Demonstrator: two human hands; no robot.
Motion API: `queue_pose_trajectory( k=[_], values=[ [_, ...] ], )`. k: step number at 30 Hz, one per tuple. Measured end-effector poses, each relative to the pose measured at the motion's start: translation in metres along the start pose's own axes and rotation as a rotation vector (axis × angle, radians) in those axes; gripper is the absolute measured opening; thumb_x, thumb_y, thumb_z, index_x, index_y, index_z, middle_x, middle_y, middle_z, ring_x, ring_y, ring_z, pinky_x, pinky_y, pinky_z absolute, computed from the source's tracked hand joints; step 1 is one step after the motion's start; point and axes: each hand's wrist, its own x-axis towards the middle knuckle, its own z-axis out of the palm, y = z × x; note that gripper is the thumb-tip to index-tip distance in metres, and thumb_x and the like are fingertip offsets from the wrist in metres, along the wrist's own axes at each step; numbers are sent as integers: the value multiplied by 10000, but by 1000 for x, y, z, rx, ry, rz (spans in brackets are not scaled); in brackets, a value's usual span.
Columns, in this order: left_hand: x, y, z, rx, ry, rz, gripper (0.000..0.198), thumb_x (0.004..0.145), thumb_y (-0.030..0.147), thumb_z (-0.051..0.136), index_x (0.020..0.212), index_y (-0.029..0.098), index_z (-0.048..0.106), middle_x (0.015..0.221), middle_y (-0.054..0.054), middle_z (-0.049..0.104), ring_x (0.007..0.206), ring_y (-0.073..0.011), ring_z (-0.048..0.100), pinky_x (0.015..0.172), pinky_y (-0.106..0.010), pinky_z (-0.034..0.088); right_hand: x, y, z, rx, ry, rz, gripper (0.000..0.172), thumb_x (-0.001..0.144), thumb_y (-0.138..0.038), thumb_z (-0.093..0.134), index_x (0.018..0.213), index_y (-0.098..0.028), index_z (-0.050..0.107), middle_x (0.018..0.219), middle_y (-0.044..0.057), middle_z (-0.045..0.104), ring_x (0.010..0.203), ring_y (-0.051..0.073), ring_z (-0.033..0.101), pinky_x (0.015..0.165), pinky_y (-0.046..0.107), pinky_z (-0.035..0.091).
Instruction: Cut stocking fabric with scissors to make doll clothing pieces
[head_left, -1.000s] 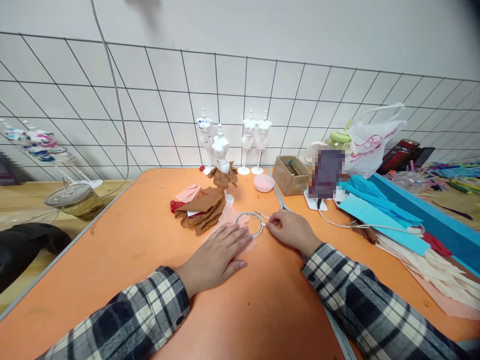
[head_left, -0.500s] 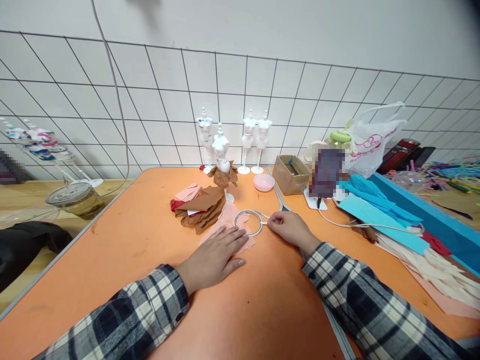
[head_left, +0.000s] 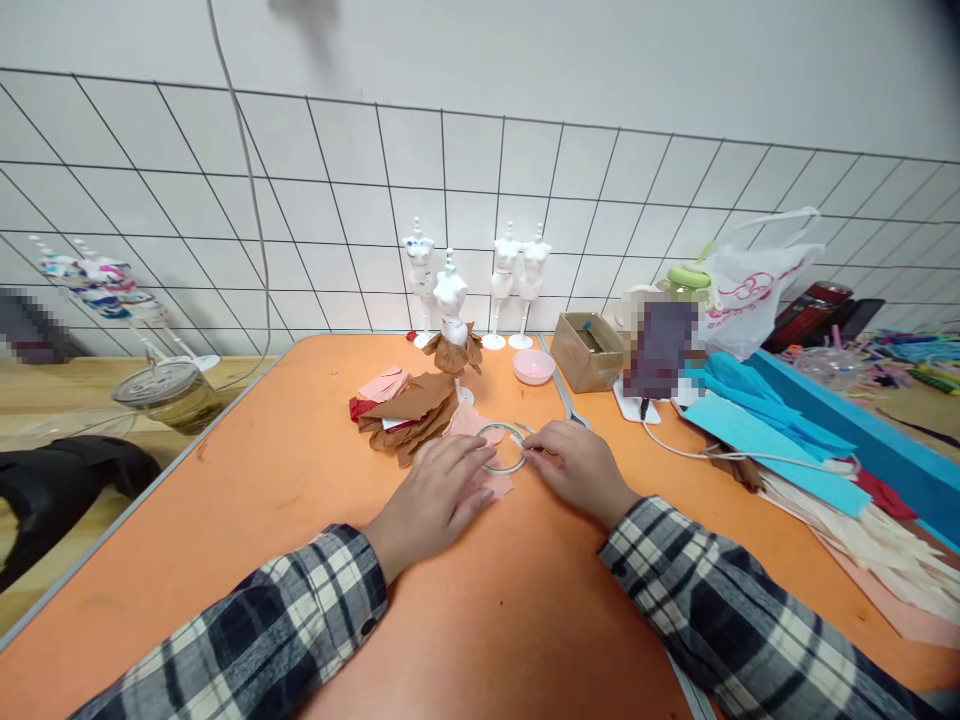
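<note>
A roll of tape or ring (head_left: 501, 470) lies on thin pink crepe paper (head_left: 496, 486) on the orange table. My left hand (head_left: 435, 497) rests palm down over the paper, fingers extended, their tips at the ring's left edge. At the ring's right side, my right hand (head_left: 581, 468) has thumb and forefinger pinched together; what is between them is too small to make out. Left of the ring is a pile of brown paper pieces (head_left: 412, 410). Behind it stands a small white mannequin (head_left: 451, 295) with a brown paper skirt.
More white mannequins (head_left: 504, 280) stand along the back edge. A pink bowl (head_left: 534, 367), a cardboard box (head_left: 587, 355) and a phone (head_left: 660, 345) on a stand are at the back right. Blue paper strips (head_left: 776, 450) lie farther right, crossed by a white cable.
My right hand has moved in against the ring's right edge, closer to my left hand. The view has shifted slightly. My left hand is still on the paper.
</note>
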Motion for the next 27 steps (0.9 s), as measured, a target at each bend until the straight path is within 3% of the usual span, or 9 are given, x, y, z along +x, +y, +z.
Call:
queue_pose_trajectory(
  k=[3, 7, 12, 22, 27],
  values=[
    [-1, 1, -4, -18, 121, -41, 242, 952, 265, 451, 1067, 199, 655, 1051, -96, 674, 991, -227, 594, 884, -393, 447, -5, -15, 0, -63, 6, -46, 195, 921, -303, 531, 964, -205, 694, 936, 73, 696, 899, 201, 606, 810, 319, 422],
    [-2, 3, -2, -51, 113, -54, 212, 948, 264, 477, 973, 202, 678, 844, -59, 689, 793, -188, 607, 713, -316, 452, -8, -30, 9, 33, -54, -25, 226, 897, -260, 557, 1081, -212, 679, 1036, 60, 704, 969, 195, 618, 833, 305, 436],
    [-2, 2, 2, 59, 151, -101, 189, 931, 301, 532, 942, 205, 695, 826, -49, 716, 765, -191, 620, 682, -308, 447, -8, -36, 18, 189, -90, 73, 201, 905, -234, 540, 936, -233, 739, 883, 32, 722, 822, 162, 634, 742, 269, 447],
    [-2, 3, 3, 166, 263, 67, 151, 909, 254, 574, 930, 199, 714, 811, -31, 740, 713, -160, 656, 636, -270, 473, -10, -41, 29, 395, -63, 195, 196, 813, -201, 611, 908, -250, 775, 852, 23, 738, 745, 153, 639, 660, 244, 457],
    [-1, 5, 2, 153, 321, 121, 136, 892, 217, 578, 912, 195, 711, 795, -16, 747, 688, -145, 667, 629, -262, 485, -12, -41, 31, 408, -28, 174, 188, 812, -195, 606, 879, -247, 775, 810, 18, 733, 701, 143, 627, 626, 237, 437]
  ],
)
